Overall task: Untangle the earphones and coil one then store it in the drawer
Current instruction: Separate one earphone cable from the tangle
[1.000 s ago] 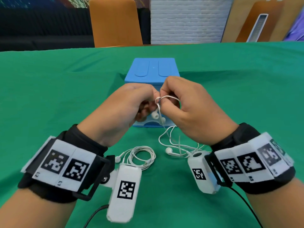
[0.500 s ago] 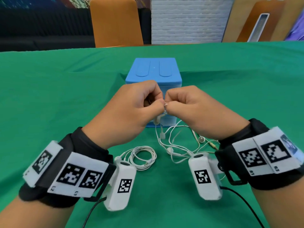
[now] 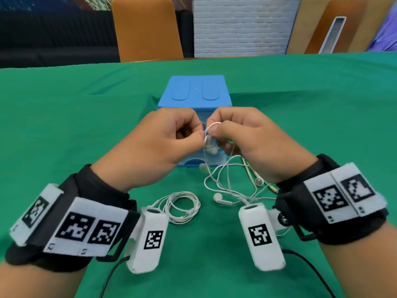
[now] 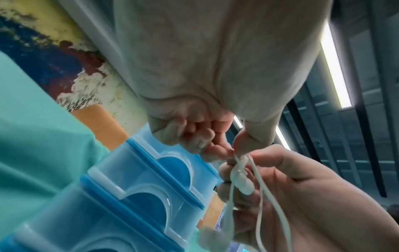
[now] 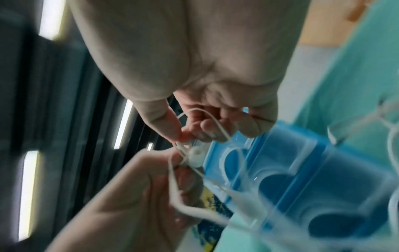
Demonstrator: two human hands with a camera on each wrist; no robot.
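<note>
Above the green cloth, in front of the drawers: what I can see from where I stand.
Tangled earphones (image 3: 223, 181): white cable, top of it raised and caught between both hands, an earbud dangling just under the fingertips; the loose loops trail down onto the cloth below the right hand.
Left hand (image 3: 163, 147): fingers curled, thumb and forefinger pinching the cable at the knot.
Right hand (image 3: 253, 145): fingers curled too, thumb and forefinger pinching a small loop of the same cable, fingertips nearly touching the left hand's.
Coiled earphones (image 3: 182, 206): a second white set, wound in a neat ring, lying flat on the cloth near the left wrist, apart from the tangle.
Drawer unit (image 3: 194, 91): blue plastic box with translucent drawer fronts, standing just behind the hands; the drawers look closed.
Table (image 3: 64, 117): covered in green cloth, a few creases.
Chair (image 3: 146, 29): orange back, at the far edge of the table.
</note>
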